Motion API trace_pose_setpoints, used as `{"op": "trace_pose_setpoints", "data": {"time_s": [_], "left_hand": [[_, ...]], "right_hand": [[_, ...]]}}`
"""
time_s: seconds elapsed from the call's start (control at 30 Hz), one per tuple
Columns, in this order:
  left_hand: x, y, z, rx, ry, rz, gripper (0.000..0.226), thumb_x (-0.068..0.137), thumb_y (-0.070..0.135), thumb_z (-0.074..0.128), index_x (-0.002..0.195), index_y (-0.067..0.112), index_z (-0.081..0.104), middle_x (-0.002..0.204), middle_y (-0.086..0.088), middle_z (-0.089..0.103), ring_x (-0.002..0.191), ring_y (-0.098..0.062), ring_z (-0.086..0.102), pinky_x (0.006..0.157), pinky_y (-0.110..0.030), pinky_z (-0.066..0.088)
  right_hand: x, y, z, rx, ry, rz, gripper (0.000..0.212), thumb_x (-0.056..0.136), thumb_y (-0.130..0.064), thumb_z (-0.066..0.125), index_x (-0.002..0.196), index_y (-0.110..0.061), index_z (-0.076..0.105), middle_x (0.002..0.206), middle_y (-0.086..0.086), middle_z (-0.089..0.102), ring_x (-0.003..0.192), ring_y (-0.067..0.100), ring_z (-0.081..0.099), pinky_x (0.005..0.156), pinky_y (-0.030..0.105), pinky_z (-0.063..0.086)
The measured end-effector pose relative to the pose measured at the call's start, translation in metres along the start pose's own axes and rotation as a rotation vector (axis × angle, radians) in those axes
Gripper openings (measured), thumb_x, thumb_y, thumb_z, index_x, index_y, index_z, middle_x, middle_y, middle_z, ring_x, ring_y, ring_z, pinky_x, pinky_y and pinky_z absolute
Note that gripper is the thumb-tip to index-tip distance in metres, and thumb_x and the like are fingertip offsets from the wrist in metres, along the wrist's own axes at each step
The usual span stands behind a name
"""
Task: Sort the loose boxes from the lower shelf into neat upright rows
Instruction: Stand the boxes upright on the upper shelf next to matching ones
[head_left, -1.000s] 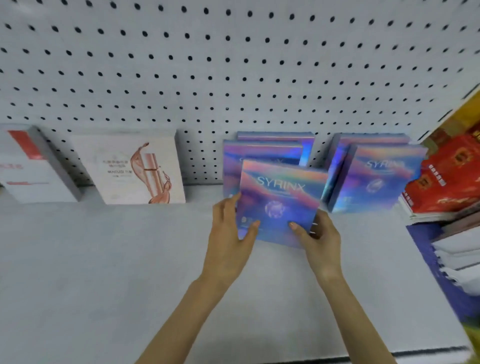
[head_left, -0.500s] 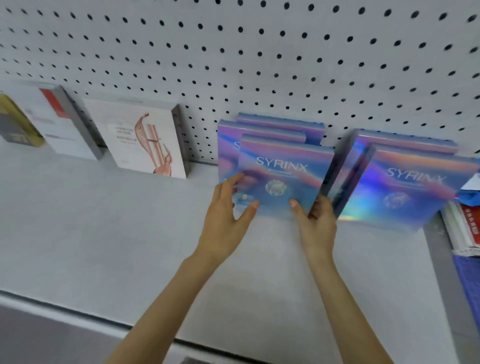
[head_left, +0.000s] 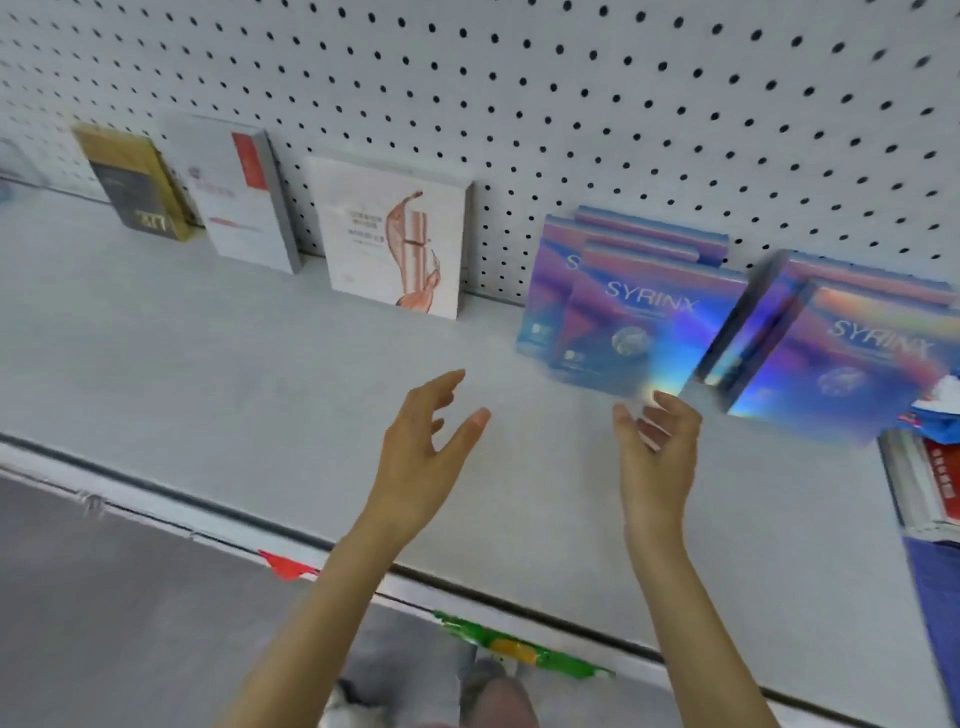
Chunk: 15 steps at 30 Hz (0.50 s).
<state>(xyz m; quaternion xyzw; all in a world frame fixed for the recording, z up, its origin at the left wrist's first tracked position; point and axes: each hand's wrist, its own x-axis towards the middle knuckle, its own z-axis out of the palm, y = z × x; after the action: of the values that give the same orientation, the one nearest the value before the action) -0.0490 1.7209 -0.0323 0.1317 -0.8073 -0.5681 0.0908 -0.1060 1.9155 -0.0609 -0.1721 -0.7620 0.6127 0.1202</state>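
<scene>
I am taking the front SYRINX box (head_left: 644, 332) as my reference: it is standing upright on the white shelf (head_left: 208, 364), leaning slightly back against two more SYRINX boxes (head_left: 545, 291) that are lining up behind it toward the pegboard (head_left: 519, 78). The left hand (head_left: 421, 452) is hovering in front of this box and to its left, with fingers spread and relaxed, gripping nothing and touching nothing. The right hand (head_left: 657, 452) is hovering just in front of the box's lower right corner, with fingers loosely curled and nothing in them; the corner is blurring there, so I cannot tell whether a fingertip is touching it. Just to the right of the reference box a second row of SYRINX boxes (head_left: 852, 364) is standing, tilting and turning a little out of line with it. To its left a white box with a copper swirl (head_left: 395, 239) is sitting apart from it. Further left, a white box with a red strip (head_left: 239, 192) and a gold and black box (head_left: 135, 182) are standing along the pegboard. Far right of the reference box, red-and-white packs (head_left: 930, 483) are lying at the shelf end.
</scene>
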Motion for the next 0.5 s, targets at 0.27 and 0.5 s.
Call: {"op": "trace_pose_setpoints", "data": {"time_s": [0.27,0.5], "left_hand": [[-0.085,-0.061,-0.180,-0.047,0.175,-0.095,0.047,0.080,0.046,0.058,0.124,0.030,0.056,0.114,0.013,0.064,0.105,-0.003,0.061,0.093,-0.028,0.051],[-0.171,-0.140,-0.333,0.008,0.358,-0.206,0.046,0.081,0.055,0.059,0.123,0.036,0.055,0.112,0.017,0.065,0.101,0.001,0.062,0.086,-0.016,0.049]], "right_hand": [[-0.189,-0.047,0.101,-0.206,-0.773,-0.142,0.049,0.090,-0.035,0.063,0.133,-0.044,0.042,0.131,-0.020,0.050,0.122,-0.003,0.045,0.098,0.017,0.036],[-0.334,-0.063,0.202,-0.269,-1.106,-0.316,0.062,0.088,-0.043,0.062,0.133,-0.063,0.025,0.143,-0.030,0.038,0.131,-0.001,0.039,0.110,0.037,0.037]]}}
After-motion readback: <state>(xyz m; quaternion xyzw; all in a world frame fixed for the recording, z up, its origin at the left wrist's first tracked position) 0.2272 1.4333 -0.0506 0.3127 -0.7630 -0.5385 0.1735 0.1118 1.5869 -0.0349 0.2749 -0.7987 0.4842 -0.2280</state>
